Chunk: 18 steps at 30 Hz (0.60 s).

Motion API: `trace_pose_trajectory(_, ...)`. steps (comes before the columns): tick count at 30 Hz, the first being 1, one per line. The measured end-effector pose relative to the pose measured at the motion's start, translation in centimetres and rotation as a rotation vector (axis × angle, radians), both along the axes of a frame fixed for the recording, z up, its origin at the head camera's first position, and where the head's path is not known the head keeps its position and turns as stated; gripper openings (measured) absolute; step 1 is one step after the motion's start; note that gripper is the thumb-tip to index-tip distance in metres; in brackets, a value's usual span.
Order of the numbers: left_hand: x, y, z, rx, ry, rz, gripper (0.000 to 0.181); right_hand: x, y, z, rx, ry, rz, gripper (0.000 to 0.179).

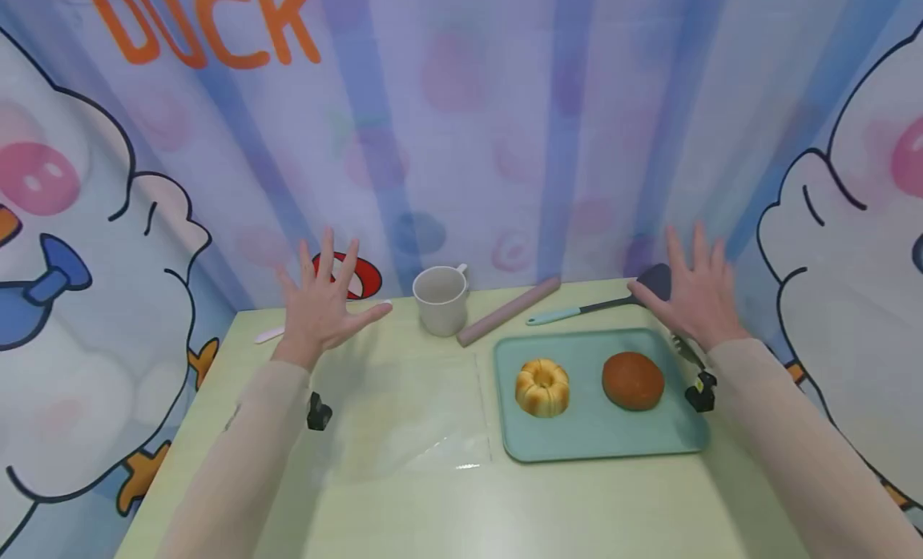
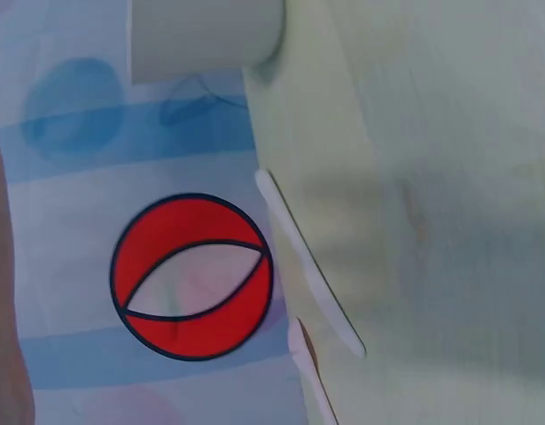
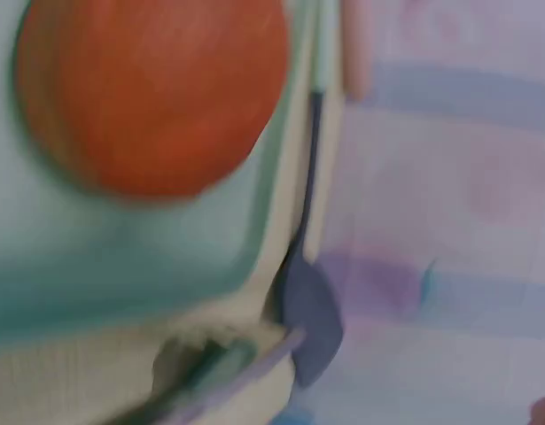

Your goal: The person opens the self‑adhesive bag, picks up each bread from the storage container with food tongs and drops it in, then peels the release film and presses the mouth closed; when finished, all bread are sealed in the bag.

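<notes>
My left hand [image 1: 317, 315] is raised over the back left of the table, fingers spread and holding nothing. Below it lie slim white plastic utensils [image 2: 312, 266], and a white mug [image 1: 441, 303] stands to its right. My right hand [image 1: 698, 303], also spread, hovers beyond the back right corner of a teal tray [image 1: 577, 443], overlapping the dark head of a spatula [image 1: 613, 304] in the head view. On the tray sit a ring-shaped yellow bread [image 1: 542, 388] and a round brown bun [image 1: 633, 380]. The bun [image 3: 157, 88] looms large in the right wrist view.
A pinkish rolling pin [image 1: 508, 311] lies slanted between mug and tray. A transparent sheet [image 1: 411, 415] lies flat left of the tray. Under the right wrist, another utensil [image 1: 687, 351] is partly hidden. A printed curtain [image 1: 461, 142] hangs along the table's back edge.
</notes>
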State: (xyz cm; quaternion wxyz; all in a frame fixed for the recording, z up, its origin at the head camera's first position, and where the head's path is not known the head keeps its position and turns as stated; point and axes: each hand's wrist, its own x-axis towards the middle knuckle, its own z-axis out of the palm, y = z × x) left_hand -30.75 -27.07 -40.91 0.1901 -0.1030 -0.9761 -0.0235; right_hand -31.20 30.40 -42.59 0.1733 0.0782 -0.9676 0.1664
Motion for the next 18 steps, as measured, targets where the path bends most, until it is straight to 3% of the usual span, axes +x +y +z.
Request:
trace_pose_trajectory(8, 2.3, 0.8, 0.1, 0.153, 0.061, -0.182, 0.097, 2.6, -3.5, 1.0, -0.265, -0.054, 0.18, 0.093)
trace_pose_trajectory(14, 4.1, 2.0, -0.5, 0.203, 0.152, -0.31, 0.093, 4.7, -7.9, 1.8, -0.286, -0.038, 0.314, 0.088)
trace_pose_trajectory(18, 5.3, 3.1, -0.9, 0.232, 0.123, -0.345, 0.093, 5.9, -10.7, 1.6, -0.285, -0.03, 0.391, 0.084)
